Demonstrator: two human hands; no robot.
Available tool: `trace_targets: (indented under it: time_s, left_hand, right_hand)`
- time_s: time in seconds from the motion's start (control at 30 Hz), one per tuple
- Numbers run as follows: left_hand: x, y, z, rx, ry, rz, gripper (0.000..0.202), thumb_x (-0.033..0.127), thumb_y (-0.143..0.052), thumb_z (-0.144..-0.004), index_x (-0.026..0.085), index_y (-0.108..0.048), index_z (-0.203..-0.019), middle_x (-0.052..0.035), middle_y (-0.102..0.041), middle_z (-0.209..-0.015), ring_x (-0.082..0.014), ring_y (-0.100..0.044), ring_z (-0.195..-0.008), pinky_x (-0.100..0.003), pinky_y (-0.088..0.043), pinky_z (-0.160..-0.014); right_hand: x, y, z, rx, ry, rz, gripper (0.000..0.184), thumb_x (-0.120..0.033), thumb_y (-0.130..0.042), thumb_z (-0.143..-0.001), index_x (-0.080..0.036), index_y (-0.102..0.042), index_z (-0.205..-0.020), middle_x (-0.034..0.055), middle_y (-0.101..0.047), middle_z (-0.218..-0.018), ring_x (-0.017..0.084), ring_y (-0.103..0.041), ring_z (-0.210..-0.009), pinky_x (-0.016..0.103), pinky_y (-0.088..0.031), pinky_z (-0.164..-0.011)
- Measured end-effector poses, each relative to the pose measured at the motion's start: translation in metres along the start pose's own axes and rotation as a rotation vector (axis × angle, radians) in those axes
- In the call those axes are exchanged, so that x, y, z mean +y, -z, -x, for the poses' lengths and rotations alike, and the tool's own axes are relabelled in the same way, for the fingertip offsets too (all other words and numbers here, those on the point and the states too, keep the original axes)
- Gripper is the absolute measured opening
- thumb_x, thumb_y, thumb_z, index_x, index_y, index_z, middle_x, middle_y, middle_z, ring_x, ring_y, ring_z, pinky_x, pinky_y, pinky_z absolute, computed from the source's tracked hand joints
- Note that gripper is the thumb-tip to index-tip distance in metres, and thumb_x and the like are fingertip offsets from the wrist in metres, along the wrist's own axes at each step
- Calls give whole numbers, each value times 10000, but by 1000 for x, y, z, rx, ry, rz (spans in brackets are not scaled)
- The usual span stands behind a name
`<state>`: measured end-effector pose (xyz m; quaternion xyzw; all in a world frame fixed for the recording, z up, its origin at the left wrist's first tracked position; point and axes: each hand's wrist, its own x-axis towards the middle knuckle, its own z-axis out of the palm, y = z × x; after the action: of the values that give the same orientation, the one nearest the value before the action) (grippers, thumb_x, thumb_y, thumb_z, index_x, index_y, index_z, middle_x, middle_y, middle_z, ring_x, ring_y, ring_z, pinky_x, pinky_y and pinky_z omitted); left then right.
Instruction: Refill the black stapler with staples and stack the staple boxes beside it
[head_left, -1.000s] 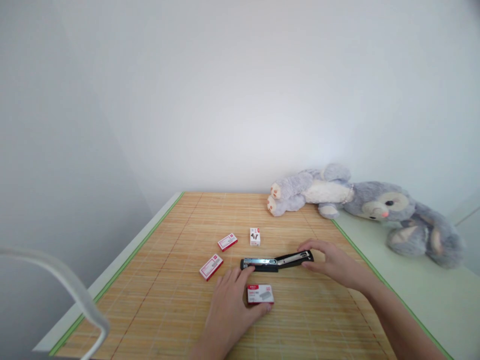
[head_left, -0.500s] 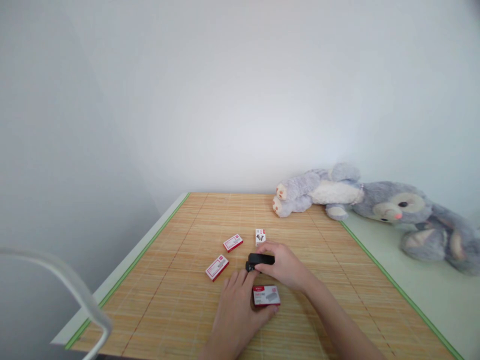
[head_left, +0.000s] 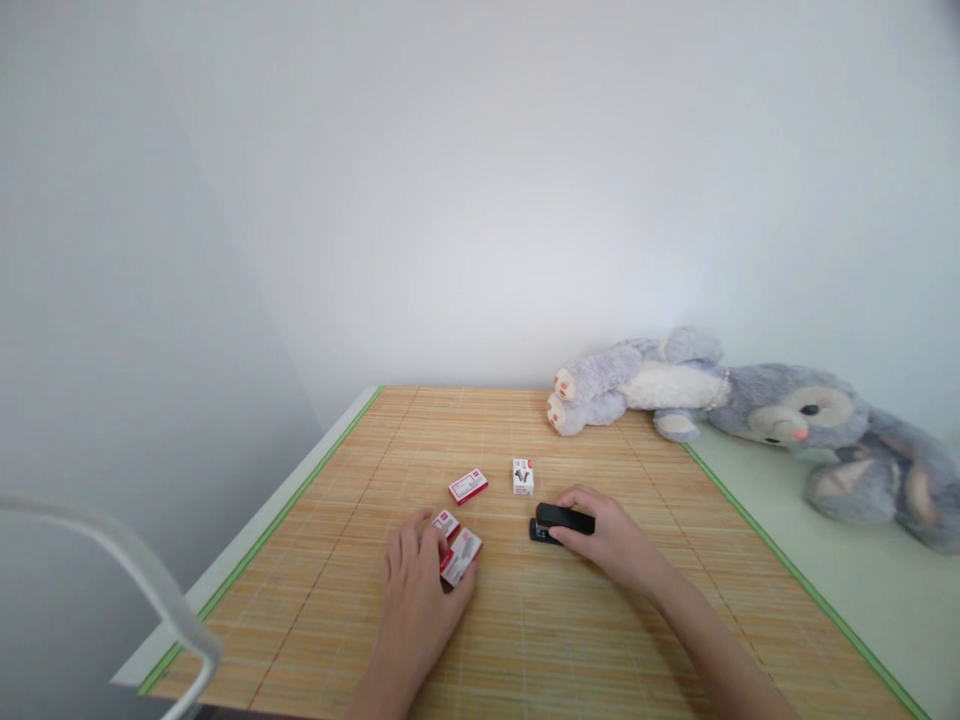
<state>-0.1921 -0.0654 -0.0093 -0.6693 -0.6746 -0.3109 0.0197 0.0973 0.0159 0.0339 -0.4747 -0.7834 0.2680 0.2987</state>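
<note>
My right hand [head_left: 611,540] grips a black stapler [head_left: 564,518] near the middle of the mat, its head pointing left. My left hand [head_left: 420,590] has its thumb and fingers closed round a red-and-white staple box [head_left: 462,557], tilted beside the palm. Partly covered by those fingers is a second red-and-white box [head_left: 445,523]. Another such box [head_left: 468,486] lies flat a little farther back. Behind the stapler stands a small white box [head_left: 523,477] with a picture of black clips on it.
A bamboo mat [head_left: 360,640] with green edging covers the table. At the back right a grey plush rabbit [head_left: 675,385] lies on its side against the wall. A blurred white cable or rod [head_left: 150,575] curves in at the lower left.
My left hand has moved left, carrying the staple box from in front of the stapler to beside the left box. My right hand has shifted right with the stapler.
</note>
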Motion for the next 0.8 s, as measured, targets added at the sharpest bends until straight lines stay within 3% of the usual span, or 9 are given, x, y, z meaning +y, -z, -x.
trace_targets:
  time_s: [0.1,0.2,0.33,0.47,0.53,0.63,0.8]
  left_hand:
    - [-18,-6,-9,-11,3,26,219,390,-629,-860,224,-538,-971,-118,-499,-1391,-327,-471,-1305,-531,-411,-1087]
    - [-21,-9,-18,-14,-7,48,347,315,-635,-822,209,-536,-1138,-126,-484,-1409,-311,-458,-1330,-505,-389,-1126]
    - [-12,-9,-32,-72,-10,16,646,254,-626,-789,235,-460,-1413,-108,-443,-1492,-312,-446,-1333,-490,-366,-1130]
    - [-5,-15,-43,-121,-19,-23,680,286,-609,-816,285,-455,-1478,-79,-436,-1533,-323,-454,-1297,-484,-371,-1088]
    - [-4,-18,-46,-128,-21,-40,653,295,-606,-822,291,-486,-1464,-69,-452,-1530,-323,-472,-1251,-486,-377,-1068]
    - [-4,-20,-47,-120,-40,-23,629,284,-608,-823,283,-510,-1444,-65,-492,-1489,-310,-484,-1225,-474,-384,-1065]
    - [0,-18,-39,-97,-61,51,574,277,-620,-823,232,-522,-1387,-91,-532,-1383,-288,-491,-1241,-467,-390,-1096]
  right_hand:
    - [12,1,5,50,-40,14,197,-370,-687,-855,-232,-650,-991,32,-706,-998,221,-656,-919,350,-500,-820]
    - [24,-3,4,110,-80,32,234,-394,-644,-882,-229,-632,-1047,46,-709,-1027,227,-664,-932,372,-520,-845]
    - [30,-3,-8,153,-28,114,474,-365,-637,-883,-209,-572,-1326,100,-666,-1289,253,-626,-1174,423,-481,-1039]
    - [14,1,-34,76,87,255,644,-338,-643,-888,-202,-481,-1496,126,-531,-1510,277,-483,-1390,455,-350,-1191]
    - [4,-2,-50,-5,122,292,632,-274,-639,-884,-196,-495,-1495,130,-505,-1538,280,-461,-1412,443,-334,-1198]
    - [-7,-12,-71,-117,129,313,559,-148,-637,-843,-189,-594,-1398,132,-586,-1451,277,-531,-1341,399,-379,-1144]
    - [-22,-29,-84,-145,128,294,388,-139,-625,-861,-215,-691,-1236,102,-694,-1224,253,-625,-1164,341,-432,-1023]
